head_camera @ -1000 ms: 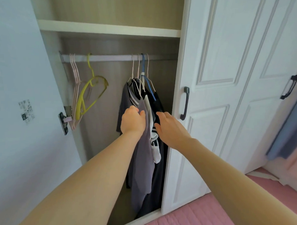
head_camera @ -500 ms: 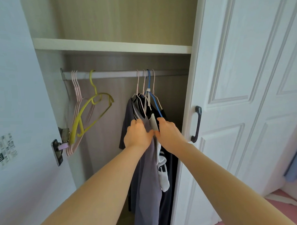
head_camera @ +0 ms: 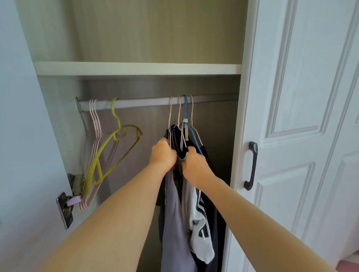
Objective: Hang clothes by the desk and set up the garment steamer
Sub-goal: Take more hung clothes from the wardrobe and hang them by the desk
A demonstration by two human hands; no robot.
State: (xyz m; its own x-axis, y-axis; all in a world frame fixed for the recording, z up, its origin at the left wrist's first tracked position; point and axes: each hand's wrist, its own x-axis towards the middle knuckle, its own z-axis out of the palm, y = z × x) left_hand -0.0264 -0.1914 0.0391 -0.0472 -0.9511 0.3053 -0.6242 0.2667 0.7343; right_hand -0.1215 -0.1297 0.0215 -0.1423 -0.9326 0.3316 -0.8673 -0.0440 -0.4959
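Raised since half a second ago: both hands, now up at the shoulders of the hung clothes [head_camera: 177, 217], just under the hanger hooks. Also tilted upward: camera view, with more of the shelf [head_camera: 136, 69] and the space above it shown.

Left hand [head_camera: 163, 155]: fingers curled round the top of the grey garment [head_camera: 173, 227] near its pink hanger [head_camera: 169, 115]. Grip closed on fabric.

Right hand [head_camera: 195, 166]: fingers curled into the dark and white garments beside the blue hanger [head_camera: 192, 134]. Grip closed on cloth; exact garment held cannot be told.

Location of clothes: on the rail [head_camera: 141, 103], right part of the open wardrobe, four hooks close together. Grey garment in front left, white piece [head_camera: 201, 238] with dark stripes in the middle, dark garment [head_camera: 214, 228] at right.

Left end of rail: bare pink hangers [head_camera: 95, 137] bunched together, yellow hanger [head_camera: 113, 149] just beside them, tilted.

Right of opening: closed white door [head_camera: 298, 99] with dark handle [head_camera: 252, 166]. Left: open door with hinge [head_camera: 70, 195].
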